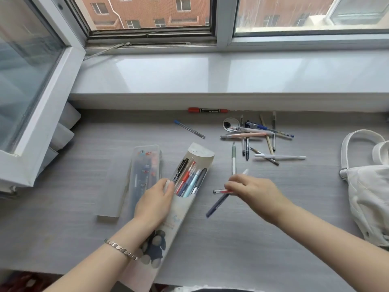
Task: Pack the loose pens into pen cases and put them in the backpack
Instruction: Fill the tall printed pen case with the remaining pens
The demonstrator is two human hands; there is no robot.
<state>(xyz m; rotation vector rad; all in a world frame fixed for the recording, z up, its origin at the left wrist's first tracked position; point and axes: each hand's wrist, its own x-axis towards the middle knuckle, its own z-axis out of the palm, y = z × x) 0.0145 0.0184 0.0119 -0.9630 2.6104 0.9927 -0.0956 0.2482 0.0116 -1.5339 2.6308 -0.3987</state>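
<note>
— Left hand (154,204) doing what?
— Gripping the beige pen case (184,209) at its open mouth, fingers (168,186) curling over the edge. Lying slanted on the table (273,228), flap open, packed pens (189,180) sticking out.
— Right hand (252,192)?
— Hovering just beside that case, fingertips (232,184) pinching a red pen (219,191), a dark blue pen (216,205) and a white pen (244,172) together.
— Loose pens (259,138)?
— Lying heaped further back, near the sill. Red marker (207,110) resting against the sill, a blue pen (189,129) lying apart.
— Backpack (370,190)?
— Sitting at the table's right edge, well apart from both cases. Clear case (145,169) lying just left of the beige one.
</note>
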